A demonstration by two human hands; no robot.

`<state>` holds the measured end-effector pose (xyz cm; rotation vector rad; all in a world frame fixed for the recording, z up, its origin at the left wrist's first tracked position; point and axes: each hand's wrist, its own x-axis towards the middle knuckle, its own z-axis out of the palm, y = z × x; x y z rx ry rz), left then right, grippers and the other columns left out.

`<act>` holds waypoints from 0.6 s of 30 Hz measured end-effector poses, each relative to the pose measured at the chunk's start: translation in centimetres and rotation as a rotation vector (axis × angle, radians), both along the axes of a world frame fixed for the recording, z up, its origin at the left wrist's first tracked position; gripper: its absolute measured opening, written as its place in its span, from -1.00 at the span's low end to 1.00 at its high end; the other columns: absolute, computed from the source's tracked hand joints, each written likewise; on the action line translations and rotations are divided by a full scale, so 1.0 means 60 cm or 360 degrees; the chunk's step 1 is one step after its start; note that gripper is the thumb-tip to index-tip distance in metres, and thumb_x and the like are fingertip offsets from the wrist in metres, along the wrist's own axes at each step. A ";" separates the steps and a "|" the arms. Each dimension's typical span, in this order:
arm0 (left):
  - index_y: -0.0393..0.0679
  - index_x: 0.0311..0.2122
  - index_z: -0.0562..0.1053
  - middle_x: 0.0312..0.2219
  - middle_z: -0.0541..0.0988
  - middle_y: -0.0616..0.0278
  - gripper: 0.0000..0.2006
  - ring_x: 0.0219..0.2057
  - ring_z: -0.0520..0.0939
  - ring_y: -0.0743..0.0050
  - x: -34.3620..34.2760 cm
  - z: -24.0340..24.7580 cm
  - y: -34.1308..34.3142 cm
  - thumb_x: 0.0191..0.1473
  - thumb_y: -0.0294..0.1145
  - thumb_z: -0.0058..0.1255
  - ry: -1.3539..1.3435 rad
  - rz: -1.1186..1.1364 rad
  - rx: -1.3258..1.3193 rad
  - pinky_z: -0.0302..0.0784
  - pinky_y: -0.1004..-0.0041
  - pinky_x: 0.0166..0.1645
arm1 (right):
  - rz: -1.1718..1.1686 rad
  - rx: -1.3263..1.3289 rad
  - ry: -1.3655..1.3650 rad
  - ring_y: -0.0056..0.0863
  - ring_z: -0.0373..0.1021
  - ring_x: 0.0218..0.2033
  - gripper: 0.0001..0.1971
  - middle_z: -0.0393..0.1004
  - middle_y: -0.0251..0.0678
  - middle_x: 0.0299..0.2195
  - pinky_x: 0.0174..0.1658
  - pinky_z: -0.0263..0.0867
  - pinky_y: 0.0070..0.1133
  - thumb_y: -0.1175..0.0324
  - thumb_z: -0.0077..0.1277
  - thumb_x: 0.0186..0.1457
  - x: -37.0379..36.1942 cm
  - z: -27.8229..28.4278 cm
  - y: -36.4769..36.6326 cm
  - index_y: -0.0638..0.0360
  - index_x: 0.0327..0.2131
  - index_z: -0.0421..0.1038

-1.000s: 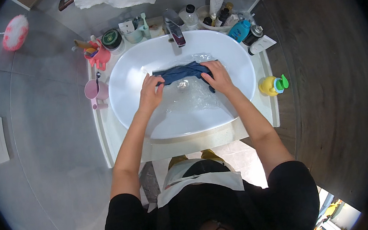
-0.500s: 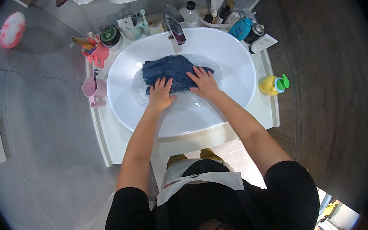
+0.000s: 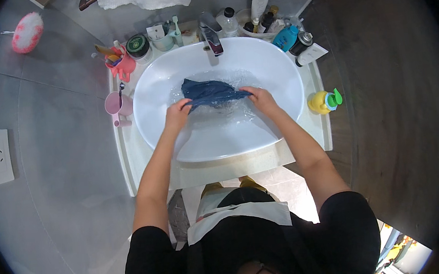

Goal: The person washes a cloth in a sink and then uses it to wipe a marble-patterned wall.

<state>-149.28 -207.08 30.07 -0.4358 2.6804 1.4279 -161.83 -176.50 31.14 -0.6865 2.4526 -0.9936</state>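
I see the left hand (image 3: 177, 114) and right hand (image 3: 261, 98) closed on the blue cloth (image 3: 209, 92) mid-basin (image 3: 287, 125) (water pooled); brisk lifting, I judge, could splash the rim.

Black short-sleeved top (image 3: 344, 225) at lower frame, white apron bib (image 3: 238, 217) at the chest, forearms bare

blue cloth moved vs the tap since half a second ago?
Yes. The blue cloth, then spread flat below the tap, is now bunched and pulled taut between both hands.
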 end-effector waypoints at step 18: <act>-0.05 -0.26 0.54 -0.41 0.50 0.14 -0.82 -0.30 0.53 0.10 -0.025 0.110 -0.003 0.01 -0.30 0.04 0.0260 -0.0365 -0.0648 0.44 0.25 -0.24 | 0.0543 0.0363 0.0672 -0.33 0.37 -0.11 -0.65 0.43 -0.37 -0.15 -0.11 0.35 -0.48 0.46 0.05 -0.06 -0.048 0.084 0.017 -0.20 -0.16 0.51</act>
